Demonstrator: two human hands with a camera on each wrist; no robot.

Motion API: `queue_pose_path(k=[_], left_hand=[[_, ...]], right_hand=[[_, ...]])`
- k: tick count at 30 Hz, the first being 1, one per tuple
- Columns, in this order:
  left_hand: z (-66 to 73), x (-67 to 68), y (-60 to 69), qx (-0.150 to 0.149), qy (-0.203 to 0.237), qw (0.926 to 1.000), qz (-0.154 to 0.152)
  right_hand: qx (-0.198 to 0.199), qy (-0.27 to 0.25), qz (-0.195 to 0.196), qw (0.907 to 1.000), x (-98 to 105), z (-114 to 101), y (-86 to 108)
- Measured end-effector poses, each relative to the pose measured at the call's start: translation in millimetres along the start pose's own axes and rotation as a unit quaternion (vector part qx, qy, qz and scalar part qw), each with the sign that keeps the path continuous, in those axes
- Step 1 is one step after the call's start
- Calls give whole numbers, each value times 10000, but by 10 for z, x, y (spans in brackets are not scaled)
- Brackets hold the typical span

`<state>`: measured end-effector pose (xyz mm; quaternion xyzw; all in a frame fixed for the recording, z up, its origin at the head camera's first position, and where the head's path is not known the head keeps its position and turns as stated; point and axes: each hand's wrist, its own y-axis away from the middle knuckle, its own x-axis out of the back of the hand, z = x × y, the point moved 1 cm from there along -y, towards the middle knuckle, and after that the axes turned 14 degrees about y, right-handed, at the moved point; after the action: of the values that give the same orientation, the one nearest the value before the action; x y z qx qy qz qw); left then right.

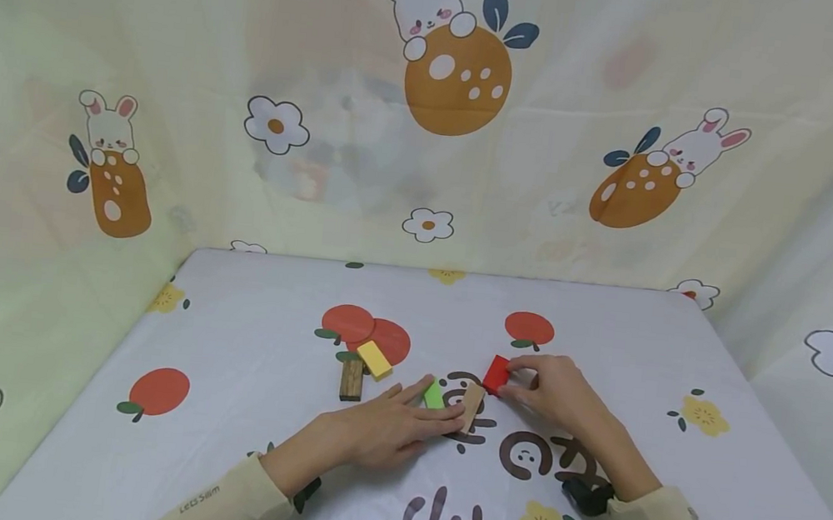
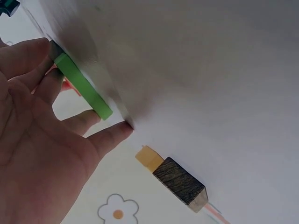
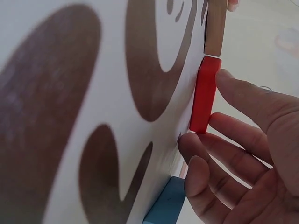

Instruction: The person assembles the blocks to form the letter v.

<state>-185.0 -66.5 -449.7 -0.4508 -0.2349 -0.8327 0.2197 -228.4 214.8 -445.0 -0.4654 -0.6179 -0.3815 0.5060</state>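
In the head view, my left hand (image 1: 385,429) reaches palm down over a green block (image 1: 434,394) and a plain wooden block (image 1: 472,406), with fingertips at both. The left wrist view shows its extended fingers around the green block (image 2: 84,86). My right hand (image 1: 562,395) pinches a red block (image 1: 497,375), which lies just beyond the wooden block's upper end. Seen from the right wrist, the thumb is at one end of the red block (image 3: 205,95) and fingers are at the other; the wooden block (image 3: 216,28) is close beside it.
Left of my left hand, a yellow block (image 1: 374,360) lies by a dark wooden block (image 1: 351,380). A blue block (image 3: 168,203) shows below my right hand in the right wrist view. The patterned cloth (image 1: 233,443) covers the table.
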Motion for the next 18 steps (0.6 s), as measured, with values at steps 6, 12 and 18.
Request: queue_pose_path(k=[6, 12, 18], left_hand=[[-13, -2, -4, 75, 35, 10000, -35], [-14, -4, -2, 54, 21, 10000, -30], [-11, -1, -1, 78, 56, 9999, -59]], right_hand=[[69, -42, 73, 9999, -22, -13, -35], [56, -56, 45, 10000, -35, -28, -56], [-2, 1, 6, 10000, -51, -52, -69]])
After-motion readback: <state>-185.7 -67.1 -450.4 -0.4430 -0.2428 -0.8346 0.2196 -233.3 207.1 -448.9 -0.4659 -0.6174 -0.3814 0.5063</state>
